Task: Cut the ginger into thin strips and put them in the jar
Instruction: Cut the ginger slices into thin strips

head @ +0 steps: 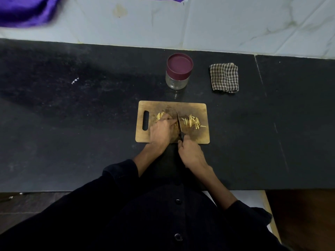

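A dark buttoned garment [163,220] fills the lower centre of the frame and hides the near edge of the black counter [72,124]. Above it, the right hand [190,153] is wrapped around the black handle of the knife [179,126]; the blade's long axis runs almost straight up the frame, tip toward the top, over the wooden cutting board [197,109]. The left hand [161,132] lies on the board left of the blade, fingers close together and bent over the uncut ginger [160,115], which shows only at the fingertips; the hand covers the rest. Cut ginger strips [192,121] lie in a loose pile right of the blade, most with their long axes running up and down the frame. The board's handle slot is at its left end. Farther up the frame, centre, the glass jar [176,82] stands upright with its maroon lid [179,65] on. A checked cloth [224,77] lies folded to the jar's right. A purple cloth [27,9] occupies the upper left corner.
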`<action>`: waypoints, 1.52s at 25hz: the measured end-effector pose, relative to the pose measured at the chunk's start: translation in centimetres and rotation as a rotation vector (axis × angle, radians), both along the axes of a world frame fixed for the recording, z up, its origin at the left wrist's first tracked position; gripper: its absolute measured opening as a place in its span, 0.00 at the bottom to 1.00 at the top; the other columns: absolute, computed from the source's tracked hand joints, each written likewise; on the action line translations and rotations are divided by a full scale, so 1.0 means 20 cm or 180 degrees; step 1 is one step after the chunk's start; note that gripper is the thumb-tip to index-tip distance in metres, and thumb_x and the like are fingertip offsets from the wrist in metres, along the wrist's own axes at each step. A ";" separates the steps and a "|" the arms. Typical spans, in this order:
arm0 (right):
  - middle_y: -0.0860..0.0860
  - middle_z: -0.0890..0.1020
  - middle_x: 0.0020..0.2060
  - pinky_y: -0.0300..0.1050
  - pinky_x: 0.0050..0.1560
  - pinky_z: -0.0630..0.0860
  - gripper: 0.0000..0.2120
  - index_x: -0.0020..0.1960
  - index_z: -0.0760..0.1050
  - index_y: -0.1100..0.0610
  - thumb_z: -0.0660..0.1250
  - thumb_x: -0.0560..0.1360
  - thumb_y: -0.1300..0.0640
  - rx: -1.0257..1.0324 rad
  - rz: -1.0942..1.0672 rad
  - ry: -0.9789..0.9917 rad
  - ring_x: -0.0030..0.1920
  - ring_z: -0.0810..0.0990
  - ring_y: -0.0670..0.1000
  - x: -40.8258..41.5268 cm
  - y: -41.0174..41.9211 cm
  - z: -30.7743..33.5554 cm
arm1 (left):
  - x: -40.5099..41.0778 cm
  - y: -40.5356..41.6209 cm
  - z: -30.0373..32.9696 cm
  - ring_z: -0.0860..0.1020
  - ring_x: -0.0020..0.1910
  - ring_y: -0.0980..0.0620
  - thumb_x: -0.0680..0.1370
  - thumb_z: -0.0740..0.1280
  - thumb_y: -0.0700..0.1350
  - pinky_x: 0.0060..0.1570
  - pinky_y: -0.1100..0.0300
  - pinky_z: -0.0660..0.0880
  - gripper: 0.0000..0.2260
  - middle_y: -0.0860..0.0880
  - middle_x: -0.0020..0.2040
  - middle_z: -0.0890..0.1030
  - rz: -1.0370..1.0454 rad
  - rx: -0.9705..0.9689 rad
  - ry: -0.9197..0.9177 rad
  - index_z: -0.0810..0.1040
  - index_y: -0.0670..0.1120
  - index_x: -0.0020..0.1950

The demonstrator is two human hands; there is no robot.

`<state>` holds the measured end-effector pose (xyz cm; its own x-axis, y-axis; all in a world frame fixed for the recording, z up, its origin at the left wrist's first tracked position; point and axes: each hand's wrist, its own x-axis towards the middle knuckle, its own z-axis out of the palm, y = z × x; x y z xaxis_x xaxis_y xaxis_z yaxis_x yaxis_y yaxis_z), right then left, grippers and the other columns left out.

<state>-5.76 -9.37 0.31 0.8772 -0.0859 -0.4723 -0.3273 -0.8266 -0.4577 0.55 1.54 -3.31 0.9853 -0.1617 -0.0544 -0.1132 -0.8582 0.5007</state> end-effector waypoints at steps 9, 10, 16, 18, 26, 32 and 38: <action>0.61 0.79 0.54 0.54 0.46 0.71 0.10 0.60 0.66 0.61 0.53 0.84 0.55 -0.0247 0.0098 0.0115 0.54 0.79 0.62 -0.01 0.02 -0.02 | 0.00 -0.01 0.02 0.79 0.50 0.48 0.81 0.61 0.42 0.46 0.53 0.76 0.14 0.51 0.61 0.73 -0.0180 0.0377 0.0131 0.78 0.52 0.64; 0.61 0.79 0.54 0.54 0.46 0.71 0.10 0.60 0.66 0.61 0.53 0.84 0.56 -0.0268 0.0112 0.0129 0.54 0.79 0.62 -0.01 0.03 -0.02 | 0.00 -0.01 0.03 0.79 0.50 0.48 0.81 0.61 0.42 0.46 0.54 0.76 0.14 0.51 0.62 0.73 -0.0213 0.0441 0.0123 0.77 0.53 0.64; 0.61 0.79 0.56 0.54 0.48 0.71 0.11 0.61 0.66 0.61 0.55 0.83 0.56 -0.0271 0.0110 0.0237 0.56 0.79 0.62 0.00 0.02 -0.02 | 0.00 0.00 0.05 0.80 0.48 0.47 0.81 0.61 0.42 0.42 0.57 0.74 0.14 0.50 0.62 0.72 -0.0325 0.0684 0.0028 0.77 0.53 0.64; 0.61 0.79 0.56 0.55 0.50 0.73 0.11 0.61 0.67 0.61 0.55 0.83 0.55 -0.0152 0.0058 0.0246 0.56 0.78 0.62 -0.01 0.01 -0.02 | -0.01 0.00 0.05 0.80 0.47 0.48 0.81 0.61 0.42 0.41 0.57 0.75 0.13 0.50 0.61 0.73 -0.0341 0.0694 -0.0034 0.77 0.52 0.63; 0.60 0.80 0.52 0.59 0.52 0.77 0.12 0.58 0.69 0.60 0.54 0.84 0.51 0.0126 -0.0350 0.0080 0.52 0.80 0.62 -0.05 -0.04 -0.03 | 0.00 -0.01 0.03 0.81 0.46 0.50 0.80 0.62 0.44 0.39 0.59 0.74 0.10 0.50 0.63 0.73 -0.0332 0.0686 -0.0143 0.79 0.49 0.59; 0.58 0.81 0.46 0.60 0.48 0.79 0.11 0.56 0.69 0.57 0.55 0.83 0.50 0.0336 -0.0392 -0.0002 0.46 0.82 0.61 -0.04 -0.07 -0.02 | 0.03 0.01 0.01 0.78 0.54 0.48 0.79 0.63 0.40 0.53 0.50 0.77 0.13 0.48 0.59 0.78 -0.0099 -0.0196 0.0097 0.80 0.49 0.61; 0.56 0.79 0.50 0.57 0.50 0.78 0.12 0.58 0.69 0.58 0.54 0.84 0.50 0.0086 0.0061 0.0092 0.50 0.80 0.58 -0.04 -0.03 -0.02 | 0.03 0.05 0.03 0.78 0.56 0.48 0.79 0.63 0.37 0.56 0.53 0.76 0.12 0.45 0.60 0.79 0.0110 -0.0662 -0.0036 0.81 0.44 0.60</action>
<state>-6.61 -9.94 -0.16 0.8646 -0.0560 -0.4994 -0.3250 -0.8203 -0.4706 1.17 2.55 -2.77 0.9909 -0.1344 -0.0123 -0.0921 -0.7399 0.6664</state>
